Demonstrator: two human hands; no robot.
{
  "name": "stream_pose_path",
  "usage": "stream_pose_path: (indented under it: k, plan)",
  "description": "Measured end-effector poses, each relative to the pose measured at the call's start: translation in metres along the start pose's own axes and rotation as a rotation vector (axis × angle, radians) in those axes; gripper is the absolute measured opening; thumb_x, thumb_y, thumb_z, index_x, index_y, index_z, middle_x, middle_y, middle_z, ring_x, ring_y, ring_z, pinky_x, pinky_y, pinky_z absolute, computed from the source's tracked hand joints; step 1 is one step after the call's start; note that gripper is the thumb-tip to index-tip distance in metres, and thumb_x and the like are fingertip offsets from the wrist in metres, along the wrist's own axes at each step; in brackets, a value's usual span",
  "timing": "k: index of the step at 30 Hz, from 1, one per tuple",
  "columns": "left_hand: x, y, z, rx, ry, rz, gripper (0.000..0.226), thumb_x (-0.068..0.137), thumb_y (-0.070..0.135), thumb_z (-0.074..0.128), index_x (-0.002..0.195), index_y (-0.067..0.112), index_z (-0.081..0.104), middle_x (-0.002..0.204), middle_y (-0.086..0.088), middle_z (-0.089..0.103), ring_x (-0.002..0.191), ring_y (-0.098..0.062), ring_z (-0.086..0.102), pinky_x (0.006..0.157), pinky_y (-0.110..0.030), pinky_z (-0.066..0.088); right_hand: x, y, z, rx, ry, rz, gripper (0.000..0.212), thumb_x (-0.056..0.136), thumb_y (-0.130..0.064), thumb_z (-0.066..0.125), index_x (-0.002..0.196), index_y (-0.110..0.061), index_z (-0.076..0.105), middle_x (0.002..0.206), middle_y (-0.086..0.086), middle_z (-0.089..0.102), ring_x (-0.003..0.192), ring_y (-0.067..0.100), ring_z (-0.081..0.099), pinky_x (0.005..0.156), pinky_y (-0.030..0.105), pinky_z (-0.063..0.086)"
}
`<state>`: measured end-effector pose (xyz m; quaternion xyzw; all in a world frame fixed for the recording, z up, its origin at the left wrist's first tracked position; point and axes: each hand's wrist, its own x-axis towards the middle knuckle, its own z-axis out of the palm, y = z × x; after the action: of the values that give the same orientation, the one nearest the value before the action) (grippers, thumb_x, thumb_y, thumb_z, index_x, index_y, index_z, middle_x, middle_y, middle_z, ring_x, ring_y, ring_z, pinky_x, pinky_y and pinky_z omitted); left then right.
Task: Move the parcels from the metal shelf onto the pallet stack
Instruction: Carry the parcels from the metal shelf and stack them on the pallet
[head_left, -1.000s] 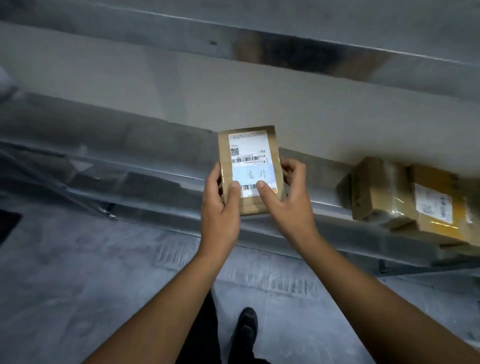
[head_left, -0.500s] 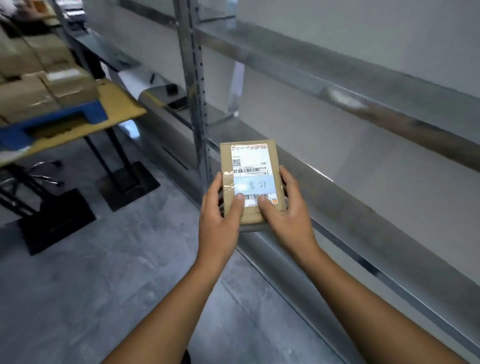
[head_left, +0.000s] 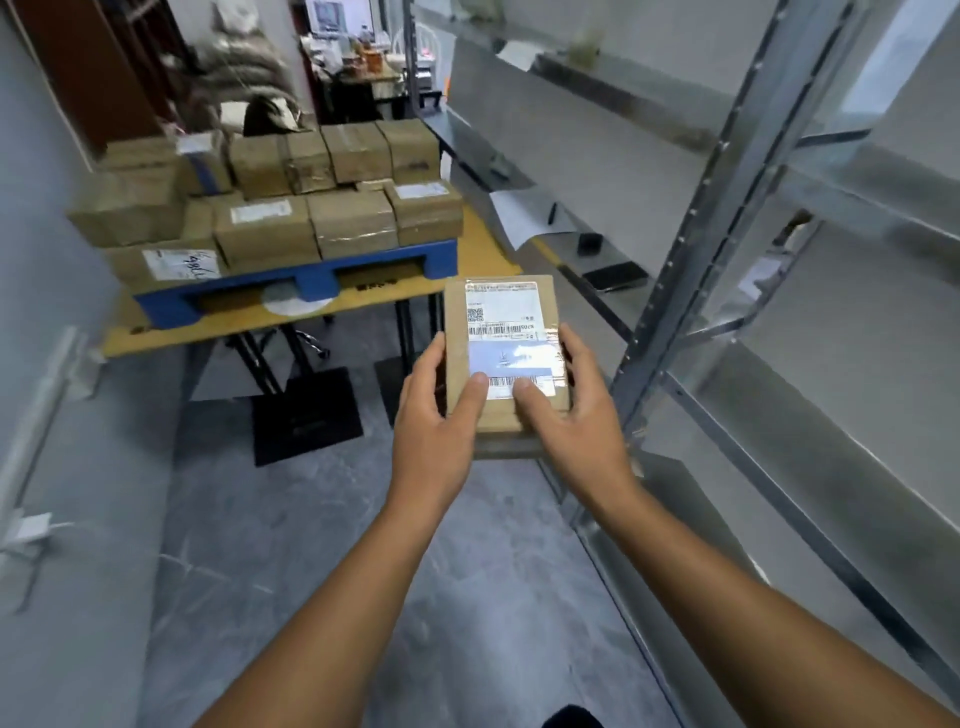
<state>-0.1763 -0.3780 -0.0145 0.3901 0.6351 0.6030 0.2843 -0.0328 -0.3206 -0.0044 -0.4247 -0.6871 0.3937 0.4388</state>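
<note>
While both hands are clamping it from the sides, the parcel (head_left: 506, 353) is riding label-up in the air in front of the person, no longer over the shelf it faced a second ago. The left hand (head_left: 439, 415) is pressing its left edge with the thumb lying on the label's lower corner; the right hand (head_left: 576, 410) is pressing the opposite edge, its thumb beside the other on the barcode strip. What is changing is the heading: a second ago the view was facing the shelf square on, half a second ago the stack was only showing at the far left, and now the pallet (head_left: 311, 283) with its brown boxes (head_left: 265, 234) is lying ahead and left of the grip, well apart from it. The shelf (head_left: 779, 291) is running along the right of the grip. By my reading, the pick is done and the carry is under way; the set-down is not yet begun. Open room on the pallet is hard to judge from here, though the boxes are looking tightly packed.
</note>
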Motion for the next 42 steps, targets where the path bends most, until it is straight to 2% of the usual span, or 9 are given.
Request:
stream_pose_path:
  k: [3, 7, 17, 23, 28, 33, 36, 39, 42]
  plan:
    - [0.035, -0.01, -0.022, -0.01, 0.055, -0.021, 0.07, 0.087, 0.056, 0.061, 0.153, 0.046, 0.039, 0.149, 0.014, 0.053, 0.136, -0.009, 0.053, 0.111, -0.048, 0.048, 0.034, -0.001, 0.038, 0.024, -0.057, -0.028, 0.07, 0.091, -0.043, 0.067, 0.154, -0.034, 0.039, 0.146, -0.013, 0.057, 0.134, 0.007, 0.056, 0.108, 0.043, 0.053]
    - [0.088, -0.025, -0.042, 0.017, 0.141, -0.024, 0.07, 0.089, 0.053, 0.061, 0.155, 0.043, 0.039, 0.151, 0.014, 0.053, 0.137, -0.014, 0.053, 0.112, -0.048, 0.047, 0.088, 0.007, 0.085, 0.041, -0.107, -0.025, 0.076, 0.092, -0.039, 0.067, 0.159, -0.027, 0.036, 0.15, -0.009, 0.055, 0.135, 0.007, 0.054, 0.11, 0.042, 0.052]
    - [0.252, -0.033, -0.094, 0.079, 0.37, -0.037, 0.065, 0.091, 0.05, 0.061, 0.153, 0.046, 0.04, 0.146, 0.022, 0.054, 0.132, -0.005, 0.054, 0.109, -0.043, 0.05, 0.254, 0.007, 0.2, 0.117, -0.319, -0.064, 0.08, 0.091, -0.043, 0.067, 0.162, -0.029, 0.032, 0.152, -0.011, 0.051, 0.138, 0.004, 0.05, 0.114, 0.038, 0.048]
    - [0.32, -0.043, -0.129, 0.076, 0.488, -0.054, 0.07, 0.09, 0.049, 0.063, 0.155, 0.036, 0.042, 0.148, 0.018, 0.056, 0.134, -0.006, 0.055, 0.112, -0.043, 0.047, 0.322, 0.0, 0.265, 0.127, -0.421, -0.082, 0.075, 0.095, -0.036, 0.069, 0.161, -0.027, 0.034, 0.153, -0.01, 0.051, 0.139, 0.005, 0.048, 0.116, 0.038, 0.045]
    - [0.369, -0.066, -0.17, 0.078, 0.527, -0.087, 0.073, 0.087, 0.054, 0.062, 0.154, 0.038, 0.041, 0.149, 0.021, 0.054, 0.135, -0.005, 0.054, 0.113, -0.044, 0.047, 0.358, 0.004, 0.33, 0.127, -0.481, -0.084, 0.073, 0.098, -0.031, 0.071, 0.161, -0.023, 0.034, 0.155, -0.004, 0.052, 0.141, 0.012, 0.05, 0.115, 0.045, 0.045]
    - [0.425, -0.091, -0.227, 0.054, 0.53, -0.098, 0.06, 0.088, 0.049, 0.063, 0.145, 0.042, 0.048, 0.144, 0.02, 0.059, 0.135, -0.006, 0.055, 0.114, -0.045, 0.046, 0.391, 0.001, 0.408, 0.115, -0.496, -0.073, 0.074, 0.097, -0.032, 0.071, 0.161, -0.023, 0.035, 0.151, -0.005, 0.055, 0.137, 0.011, 0.053, 0.114, 0.045, 0.047]
    - [0.466, -0.1, -0.266, 0.075, 0.495, -0.11, 0.061, 0.088, 0.047, 0.062, 0.148, 0.042, 0.048, 0.144, 0.016, 0.058, 0.135, -0.007, 0.054, 0.114, -0.046, 0.045, 0.414, -0.006, 0.457, 0.101, -0.501, -0.07, 0.073, 0.098, -0.032, 0.07, 0.162, -0.024, 0.034, 0.152, -0.005, 0.054, 0.14, 0.012, 0.051, 0.115, 0.046, 0.046]
    - [0.509, -0.11, -0.302, 0.119, 0.469, -0.139, 0.06, 0.09, 0.05, 0.06, 0.149, 0.048, 0.044, 0.143, 0.017, 0.051, 0.13, -0.002, 0.054, 0.113, -0.04, 0.046, 0.438, -0.013, 0.502, 0.077, -0.472, -0.047, 0.075, 0.099, -0.034, 0.069, 0.163, -0.025, 0.032, 0.153, -0.007, 0.053, 0.141, 0.013, 0.05, 0.115, 0.047, 0.045]
    - [0.55, -0.122, -0.328, 0.171, 0.439, -0.161, 0.061, 0.097, 0.046, 0.06, 0.154, 0.046, 0.038, 0.141, 0.021, 0.044, 0.126, 0.001, 0.049, 0.106, -0.032, 0.042, 0.461, -0.016, 0.538, 0.069, -0.439, 0.0, 0.069, 0.098, -0.038, 0.068, 0.159, -0.031, 0.036, 0.147, -0.011, 0.059, 0.135, 0.012, 0.055, 0.111, 0.046, 0.049]
